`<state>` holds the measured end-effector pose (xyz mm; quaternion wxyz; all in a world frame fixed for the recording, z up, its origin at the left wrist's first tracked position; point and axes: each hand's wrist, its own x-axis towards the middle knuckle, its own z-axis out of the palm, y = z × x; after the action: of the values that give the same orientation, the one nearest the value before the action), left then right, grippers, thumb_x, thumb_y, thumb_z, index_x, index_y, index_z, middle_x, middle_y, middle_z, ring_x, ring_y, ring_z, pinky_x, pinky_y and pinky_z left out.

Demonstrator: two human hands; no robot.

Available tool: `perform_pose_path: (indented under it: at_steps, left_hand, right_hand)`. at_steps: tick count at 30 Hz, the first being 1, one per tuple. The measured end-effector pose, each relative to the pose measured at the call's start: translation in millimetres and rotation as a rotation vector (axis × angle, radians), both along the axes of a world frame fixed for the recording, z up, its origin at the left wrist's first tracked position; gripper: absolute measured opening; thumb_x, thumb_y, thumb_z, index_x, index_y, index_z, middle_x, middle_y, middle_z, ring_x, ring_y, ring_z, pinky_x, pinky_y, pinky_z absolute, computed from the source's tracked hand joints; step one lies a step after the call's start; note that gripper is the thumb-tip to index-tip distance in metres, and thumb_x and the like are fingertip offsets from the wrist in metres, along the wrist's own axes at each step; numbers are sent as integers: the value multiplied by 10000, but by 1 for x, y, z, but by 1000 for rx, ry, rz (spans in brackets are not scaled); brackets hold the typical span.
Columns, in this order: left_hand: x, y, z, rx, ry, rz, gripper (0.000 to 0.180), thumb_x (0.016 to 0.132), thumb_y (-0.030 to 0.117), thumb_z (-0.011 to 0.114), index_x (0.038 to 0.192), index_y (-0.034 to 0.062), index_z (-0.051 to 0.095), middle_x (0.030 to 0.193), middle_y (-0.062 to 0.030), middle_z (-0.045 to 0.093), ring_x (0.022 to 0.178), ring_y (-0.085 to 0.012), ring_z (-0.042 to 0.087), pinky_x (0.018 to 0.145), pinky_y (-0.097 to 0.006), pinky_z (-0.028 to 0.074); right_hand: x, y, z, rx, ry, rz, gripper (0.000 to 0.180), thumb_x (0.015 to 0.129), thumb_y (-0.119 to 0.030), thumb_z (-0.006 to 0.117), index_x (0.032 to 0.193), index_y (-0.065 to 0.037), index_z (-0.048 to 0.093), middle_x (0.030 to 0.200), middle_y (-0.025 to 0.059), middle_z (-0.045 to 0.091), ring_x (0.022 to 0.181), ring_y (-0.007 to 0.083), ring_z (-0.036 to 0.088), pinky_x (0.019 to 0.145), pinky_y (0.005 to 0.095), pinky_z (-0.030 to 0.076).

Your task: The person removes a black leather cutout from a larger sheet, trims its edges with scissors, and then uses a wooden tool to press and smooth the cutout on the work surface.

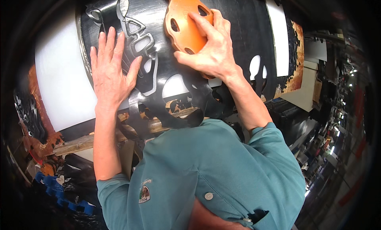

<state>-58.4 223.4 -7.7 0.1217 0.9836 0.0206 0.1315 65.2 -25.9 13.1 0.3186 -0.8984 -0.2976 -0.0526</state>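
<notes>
A teal shirt (178,162) fills the lower middle of the frame, and beyond it both forearms reach up over a bench (75,144) with a wooden rail along its near side. The orange plate (183,27) lies at the top centre, running out of the frame's upper edge, upon a glossy black sheet (246,25) with a white panel (63,83) showing at the left. The plate looks thick and rigid, probably of moderate weight and not fragile; its smooth face may be a little slippery, so its side edges and the rims of its oval openings seem the surest places to take hold. The black sheet looks thin and pliable, and around the cut-outs, where only narrow bands remain, it would likely sag or stretch if lifted by one strand; the broad uncut area should bear handling better. The right hand (212,45) spans the plate's lower end in a wide, half-open grip: the thumb is at its lower-left edge, the index finger lies on the face, and the other fingers bend toward its right edge. Whether any fingertip curls underneath, I cannot tell. The left hand (113,73), at the upper left, is flat with fingers extended and thumb apart, palm down over the cut-out part of the sheet, grasping nothing.
</notes>
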Motion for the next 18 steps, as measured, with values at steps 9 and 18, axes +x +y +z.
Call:
perform_pose_path:
  at_steps: [9, 18]
  left_hand:
    - [-3, 1, 0, -59, -14, -33, 789, 883, 326, 802, 1546, 66, 461, 1657, -173, 391, 1548, -403, 331, 1252, -605, 229]
    - [37, 2, 14, -143, -142, -127, 659, 931, 263, 752, 1504, 50, 508, 1617, -198, 435, 1538, -451, 320, 1248, -636, 207]
  right_hand:
    - [-3, 17, -5, -50, -94, 47, 870, 542, -325, 874, 1338, -48, 662, 1411, 316, 390, 1200, 486, 449, 1015, 575, 451]
    - [2, 16, -4, -34, -144, 103, 870, 545, -344, 869, 1343, -68, 661, 1416, 324, 416, 1192, 483, 472, 1027, 549, 453]
